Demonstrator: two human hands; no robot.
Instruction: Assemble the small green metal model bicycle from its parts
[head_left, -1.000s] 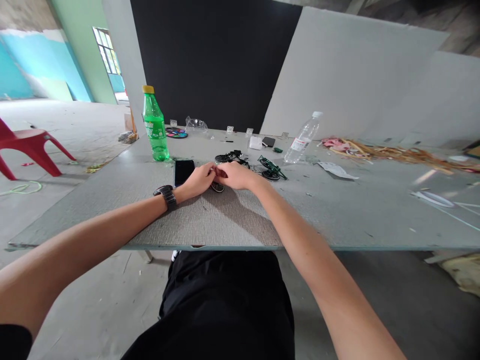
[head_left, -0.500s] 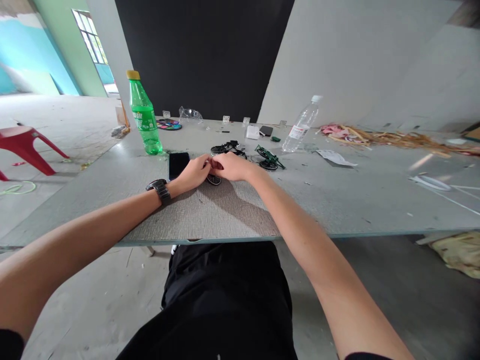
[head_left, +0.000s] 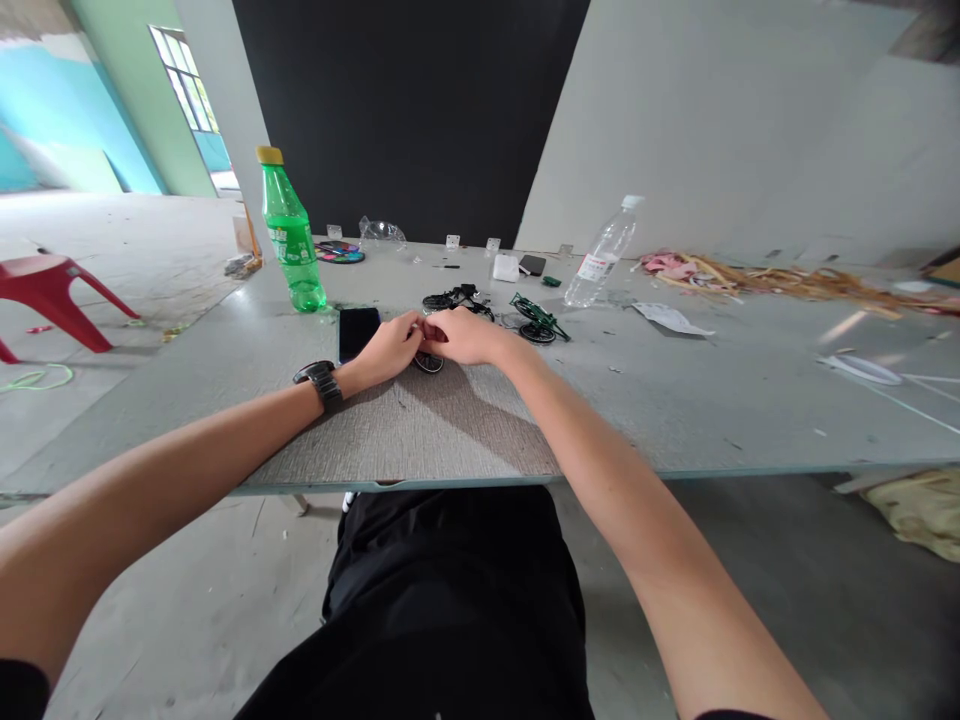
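My left hand (head_left: 391, 345), with a black watch on its wrist, meets my right hand (head_left: 466, 336) over the middle of the table. The fingers of both are closed in a pinch, around a small model bicycle part whose black spoked wheel (head_left: 429, 363) shows below them; the fingers hide its upper portion. Just behind the hands lies a black model bicycle piece (head_left: 461, 294). To the right a green model bicycle frame (head_left: 541, 318) with a wheel rests on the table. Close to my left hand is a dark phone (head_left: 358, 330).
A green soda bottle (head_left: 292, 250) stands left on the table (head_left: 600, 420), a clear water bottle (head_left: 604, 252) right. Behind are a white case (head_left: 505, 267), a thin screwdriver-like tool (head_left: 448, 267) and a colourful palette (head_left: 340, 252). Paper (head_left: 671, 319) and straw strips (head_left: 810, 280) lie right.
The view has shifted very slightly. Both hands stay together over the wheel, with hardly any visible movement of the fingers.
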